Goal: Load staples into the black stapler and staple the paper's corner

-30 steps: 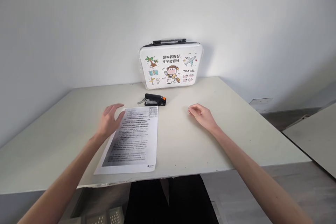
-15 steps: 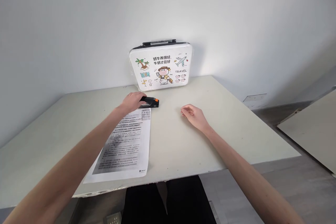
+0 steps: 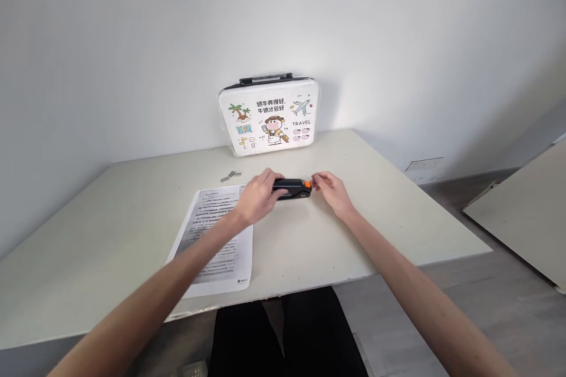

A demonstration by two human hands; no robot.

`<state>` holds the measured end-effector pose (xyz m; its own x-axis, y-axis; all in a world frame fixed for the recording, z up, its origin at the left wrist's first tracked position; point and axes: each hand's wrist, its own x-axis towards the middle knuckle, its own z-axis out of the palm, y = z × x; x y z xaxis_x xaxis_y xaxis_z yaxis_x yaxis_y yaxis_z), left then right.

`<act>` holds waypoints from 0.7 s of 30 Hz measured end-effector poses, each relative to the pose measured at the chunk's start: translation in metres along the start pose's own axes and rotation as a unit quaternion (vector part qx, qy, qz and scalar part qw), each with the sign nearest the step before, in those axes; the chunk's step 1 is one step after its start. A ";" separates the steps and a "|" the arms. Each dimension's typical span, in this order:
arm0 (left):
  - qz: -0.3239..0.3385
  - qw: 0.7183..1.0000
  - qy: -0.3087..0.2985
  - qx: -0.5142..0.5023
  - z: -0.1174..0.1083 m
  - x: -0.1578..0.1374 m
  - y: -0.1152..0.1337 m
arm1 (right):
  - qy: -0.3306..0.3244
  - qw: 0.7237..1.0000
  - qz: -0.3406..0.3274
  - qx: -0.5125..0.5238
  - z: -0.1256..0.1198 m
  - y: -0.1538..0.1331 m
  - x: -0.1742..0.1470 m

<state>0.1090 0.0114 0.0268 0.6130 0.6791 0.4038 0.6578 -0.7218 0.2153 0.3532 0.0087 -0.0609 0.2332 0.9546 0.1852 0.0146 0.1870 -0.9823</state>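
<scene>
My left hand (image 3: 259,195) is wrapped around the rear part of a black stapler (image 3: 292,188) with an orange piece at its right end. The stapler is held sideways over the table, to the right of the top of a printed sheet of paper (image 3: 212,230). My right hand (image 3: 332,191) has its fingers bent together, with the fingertips at the stapler's orange end. Behind the sheet lie a few small grey strips that look like staples (image 3: 230,176). My left forearm covers part of the sheet.
A white case (image 3: 269,123) with cartoon prints and a black handle stands upright against the wall at the back of the pale table (image 3: 371,235). A wall socket plate (image 3: 424,164) is at the right. Another pale panel (image 3: 522,212) lies beyond the table's right edge.
My left hand has lifted the stapler from above the sheet and carried it right, uncovering the grey strips. My right hand has come to the stapler's orange end.
</scene>
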 end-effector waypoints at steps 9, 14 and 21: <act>0.006 0.999 -0.029 -0.039 0.036 -0.037 0.072 | -0.073 0.997 0.021 0.029 -0.023 -0.022 -0.048; 0.005 0.996 -0.024 -0.084 0.040 -0.037 0.070 | -0.090 0.996 -0.011 0.018 -0.029 -0.019 -0.059; -0.014 0.997 -0.045 -0.053 0.029 -0.065 0.017 | -0.079 0.996 -0.020 0.029 -0.028 -0.009 -0.057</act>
<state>0.0933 -0.0413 -0.0215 0.6351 0.7048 0.3161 0.6281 -0.7094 0.3197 0.3671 -0.0540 -0.0636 0.0768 0.9697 0.2317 -0.0357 0.2349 -0.9714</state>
